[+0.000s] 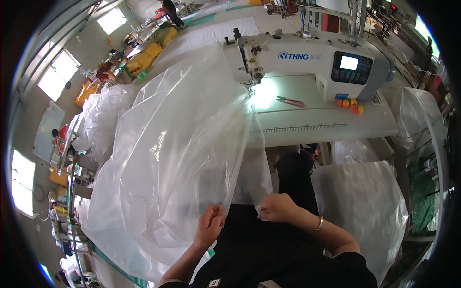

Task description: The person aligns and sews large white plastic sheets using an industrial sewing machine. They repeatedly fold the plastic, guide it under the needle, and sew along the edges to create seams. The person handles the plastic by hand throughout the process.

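A large sheet of clear plastic film (pixel 163 144) runs from under the needle of a white sewing machine (pixel 297 55) down over the left side and my lap. My left hand (pixel 210 224) is closed on an edge of this film, low in the middle. To the right of it, my right hand (pixel 277 208) pinches another edge of the same film, with a bracelet on that wrist. Between the two hands the film hangs in a narrow span toward the lit needle area (pixel 249 91).
Red-handled thread snips (pixel 290 102) and several small orange, red and yellow balls (pixel 353 104) lie on the machine bed. More plastic sheeting (pixel 362 201) hangs at the right. A bundle of film (pixel 105 115) lies at the left. Far back stands a person (pixel 172 12).
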The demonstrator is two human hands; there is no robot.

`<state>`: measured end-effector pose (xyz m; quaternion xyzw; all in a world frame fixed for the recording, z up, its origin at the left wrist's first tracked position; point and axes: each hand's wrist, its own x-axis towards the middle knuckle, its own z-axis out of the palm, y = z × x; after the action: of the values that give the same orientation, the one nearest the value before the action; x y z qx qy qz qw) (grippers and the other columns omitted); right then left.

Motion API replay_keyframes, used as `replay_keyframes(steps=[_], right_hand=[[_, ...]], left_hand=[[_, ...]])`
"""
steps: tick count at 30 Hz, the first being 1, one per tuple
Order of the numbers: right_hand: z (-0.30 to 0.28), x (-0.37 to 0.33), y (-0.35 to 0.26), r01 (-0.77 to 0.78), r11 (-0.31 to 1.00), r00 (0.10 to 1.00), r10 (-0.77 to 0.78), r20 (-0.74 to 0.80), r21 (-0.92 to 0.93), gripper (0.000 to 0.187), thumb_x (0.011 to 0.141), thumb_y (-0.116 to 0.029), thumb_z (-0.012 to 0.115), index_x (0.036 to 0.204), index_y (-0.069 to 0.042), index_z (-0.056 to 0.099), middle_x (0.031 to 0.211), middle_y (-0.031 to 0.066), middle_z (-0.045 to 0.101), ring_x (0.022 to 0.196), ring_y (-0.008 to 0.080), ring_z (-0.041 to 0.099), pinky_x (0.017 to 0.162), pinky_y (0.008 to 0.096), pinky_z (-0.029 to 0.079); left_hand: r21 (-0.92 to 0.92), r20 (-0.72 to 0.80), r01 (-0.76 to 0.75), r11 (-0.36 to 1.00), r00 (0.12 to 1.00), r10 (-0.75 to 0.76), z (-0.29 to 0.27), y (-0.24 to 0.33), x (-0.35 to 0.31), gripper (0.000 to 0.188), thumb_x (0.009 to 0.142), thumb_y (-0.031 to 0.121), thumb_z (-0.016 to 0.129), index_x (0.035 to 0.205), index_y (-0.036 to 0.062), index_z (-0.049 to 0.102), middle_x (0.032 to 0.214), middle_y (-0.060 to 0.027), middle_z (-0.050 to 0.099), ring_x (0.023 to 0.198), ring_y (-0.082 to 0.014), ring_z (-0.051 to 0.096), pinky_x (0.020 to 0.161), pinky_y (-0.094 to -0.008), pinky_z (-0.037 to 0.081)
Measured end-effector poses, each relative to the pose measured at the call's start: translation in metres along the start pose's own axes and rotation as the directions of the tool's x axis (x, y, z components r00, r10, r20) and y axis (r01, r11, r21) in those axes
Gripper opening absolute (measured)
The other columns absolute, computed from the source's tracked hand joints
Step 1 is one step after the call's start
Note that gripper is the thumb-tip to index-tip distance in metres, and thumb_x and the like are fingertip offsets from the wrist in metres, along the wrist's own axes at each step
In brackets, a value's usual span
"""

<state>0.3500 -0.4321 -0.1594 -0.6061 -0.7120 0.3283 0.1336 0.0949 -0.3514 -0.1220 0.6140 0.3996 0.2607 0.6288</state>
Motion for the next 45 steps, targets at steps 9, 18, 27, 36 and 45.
replay_keyframes(steps=[9,18,27,36,45], right_hand=[[0.051,0.045,0.01,0.129,0.698,0.585,0.519,-0.623,0.704,0.038,0.076,-0.012,0.076,0.106,-0.002,0.056,0.083,0.0138,0.064,0.078,0.0302,0.065,0.071,0.0365,0.052],[0.023,0.011,-0.056,0.407,0.905,0.579,-0.154,-0.801,0.12,0.02,0.077,0.003,0.071,0.095,-0.001,0.063,0.087,0.0109,0.063,0.072,0.0281,0.065,0.061,0.0329,0.053],[0.021,0.017,-0.064,0.486,0.874,0.638,-0.369,-0.675,-0.019,0.03,0.076,0.001,0.068,0.105,0.0,0.064,0.097,0.0124,0.063,0.087,0.0298,0.064,0.072,0.0347,0.054],[-0.004,0.114,-0.026,0.474,0.128,0.846,0.209,-0.491,0.871,0.015,0.09,-0.012,0.061,0.098,0.0,0.066,0.091,0.0104,0.067,0.085,0.0145,0.064,0.066,0.0309,0.052],[0.001,0.12,0.057,0.198,0.816,0.926,0.026,-0.377,0.543,0.018,0.091,-0.015,0.058,0.087,0.0,0.067,0.078,0.0104,0.068,0.068,0.0188,0.065,0.058,0.0354,0.05]], left_hand=[[0.304,0.011,-0.051,0.951,0.999,0.049,0.033,0.006,0.0,0.028,0.094,0.005,0.052,0.12,-0.0018,0.059,0.068,0.0038,0.047,0.061,-0.0043,0.045,0.054,-0.0216,0.036],[0.259,0.011,-0.302,0.917,0.951,0.309,0.042,0.001,0.001,0.022,0.095,0.007,0.055,0.113,-0.0022,0.063,0.07,0.0006,0.052,0.057,-0.0061,0.045,0.053,-0.0228,0.038],[-0.253,-0.19,0.117,0.96,0.967,-0.168,0.045,0.016,0.01,0.014,0.094,0.008,0.058,0.085,-0.0013,0.063,0.068,0.0004,0.054,0.057,-0.0075,0.046,0.051,-0.0238,0.037],[0.659,0.327,-0.694,0.29,0.612,0.72,0.052,0.041,0.02,0.011,0.077,-0.001,0.064,0.088,-0.0003,0.063,0.078,-0.0136,0.062,0.066,-0.0307,0.059,0.056,-0.0416,0.049],[0.578,0.574,-0.798,0.171,0.547,0.61,0.036,0.023,0.034,0.024,0.073,0.007,0.068,0.095,-0.0004,0.062,0.074,-0.0064,0.051,0.059,-0.0198,0.058,0.048,-0.0336,0.047]])
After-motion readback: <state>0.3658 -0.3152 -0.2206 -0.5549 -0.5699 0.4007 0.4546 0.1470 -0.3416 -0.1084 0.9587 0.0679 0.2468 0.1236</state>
